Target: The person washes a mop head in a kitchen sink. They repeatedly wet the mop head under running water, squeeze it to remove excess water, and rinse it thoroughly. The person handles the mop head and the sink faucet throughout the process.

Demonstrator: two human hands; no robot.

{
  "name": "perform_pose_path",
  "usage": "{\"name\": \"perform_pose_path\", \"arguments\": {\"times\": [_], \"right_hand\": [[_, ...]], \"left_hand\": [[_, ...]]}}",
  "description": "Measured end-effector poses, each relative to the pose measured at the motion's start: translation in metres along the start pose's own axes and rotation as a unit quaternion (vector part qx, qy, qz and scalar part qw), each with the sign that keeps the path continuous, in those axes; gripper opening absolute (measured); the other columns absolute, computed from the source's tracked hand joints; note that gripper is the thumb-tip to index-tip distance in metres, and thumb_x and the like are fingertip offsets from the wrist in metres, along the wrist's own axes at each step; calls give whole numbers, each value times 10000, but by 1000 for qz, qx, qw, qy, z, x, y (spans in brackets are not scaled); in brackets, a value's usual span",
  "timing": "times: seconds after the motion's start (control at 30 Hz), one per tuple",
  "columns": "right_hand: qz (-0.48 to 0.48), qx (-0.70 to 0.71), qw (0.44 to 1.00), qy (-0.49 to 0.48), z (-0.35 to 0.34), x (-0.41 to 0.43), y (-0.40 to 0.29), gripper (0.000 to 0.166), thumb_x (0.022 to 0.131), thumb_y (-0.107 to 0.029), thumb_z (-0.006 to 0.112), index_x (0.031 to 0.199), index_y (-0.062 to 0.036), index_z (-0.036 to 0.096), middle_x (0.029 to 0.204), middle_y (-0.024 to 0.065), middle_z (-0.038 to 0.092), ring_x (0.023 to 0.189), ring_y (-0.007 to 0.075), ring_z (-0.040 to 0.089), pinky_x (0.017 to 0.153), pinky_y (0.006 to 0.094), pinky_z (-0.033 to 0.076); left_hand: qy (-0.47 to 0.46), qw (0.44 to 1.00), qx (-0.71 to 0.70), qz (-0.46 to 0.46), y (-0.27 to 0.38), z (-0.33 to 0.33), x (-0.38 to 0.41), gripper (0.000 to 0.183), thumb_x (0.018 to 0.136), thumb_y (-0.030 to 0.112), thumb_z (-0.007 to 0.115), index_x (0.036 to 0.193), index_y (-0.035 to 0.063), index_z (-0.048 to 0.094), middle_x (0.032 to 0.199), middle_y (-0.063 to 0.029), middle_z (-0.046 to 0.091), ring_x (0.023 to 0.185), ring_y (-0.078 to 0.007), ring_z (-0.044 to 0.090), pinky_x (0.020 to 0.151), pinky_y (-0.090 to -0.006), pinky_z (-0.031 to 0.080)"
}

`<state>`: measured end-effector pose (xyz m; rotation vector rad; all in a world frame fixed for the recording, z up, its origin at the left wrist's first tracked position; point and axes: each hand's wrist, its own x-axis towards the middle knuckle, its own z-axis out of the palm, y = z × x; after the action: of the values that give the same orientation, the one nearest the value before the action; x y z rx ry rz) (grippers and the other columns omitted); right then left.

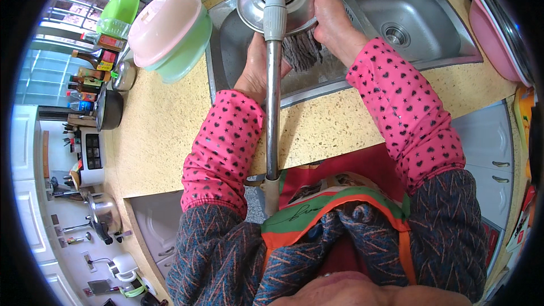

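Observation:
A round metal mop head (248, 6) is tilted over the left bowl of a stainless steel sink (229, 38). Its grey plastic joint (275, 17) connects to a metal mop handle (273, 106), which slopes down toward my body. Wet-looking grey mop strands (301, 53) hang beneath the disc. My right hand (333, 21) grips the disc's right rim, thumb on top. On the other side, my left hand (253, 70) supports the mop head from below; the handle and disc hide part of its fingers.
The right sink bowl (425, 12) has a drain strainer. Stacked plastic basins (170, 34) stand left on the speckled countertop (157, 136), near several bottles (95, 59) and a dark pot (110, 108). A pink basin (488, 34) leans at the right. The handle's lower end is by my apron (340, 204).

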<state>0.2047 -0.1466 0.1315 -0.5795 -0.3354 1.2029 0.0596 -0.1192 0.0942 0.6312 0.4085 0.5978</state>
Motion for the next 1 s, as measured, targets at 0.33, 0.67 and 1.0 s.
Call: {"name": "perform_pose_path", "arguments": {"times": [0.33, 0.67, 1.0], "right_hand": [[-67, -52, 996, -40, 1, -2, 8, 439, 1065, -384, 426, 1222, -14, 605, 1121, 96, 683, 1000, 204, 642, 889, 367, 528], [-8, -82, 996, 22, 30, -36, 1, 486, 1067, -429, 382, 1236, -25, 591, 1142, 111, 678, 1032, 229, 655, 889, 395, 553], [-8, -52, 999, 1, 6, -9, 15, 470, 1074, -424, 366, 1211, -42, 603, 1133, 114, 679, 1031, 232, 649, 898, 399, 544]], "left_hand": [[1, 999, 41, -11, -6, -2, -3, 538, 1018, 495, 424, 1254, 36, 576, 1098, -149, 672, 908, -291, 691, 776, -439, 599], [65, 994, 16, 80, -15, -33, 12, 315, 975, 302, 584, 1138, 34, 612, 1020, -117, 667, 872, -227, 667, 712, -397, 574], [104, 955, 260, 99, -7, -49, 12, 465, 956, 466, 561, 1162, 52, 600, 975, -123, 653, 827, -253, 650, 697, -442, 568]]}}
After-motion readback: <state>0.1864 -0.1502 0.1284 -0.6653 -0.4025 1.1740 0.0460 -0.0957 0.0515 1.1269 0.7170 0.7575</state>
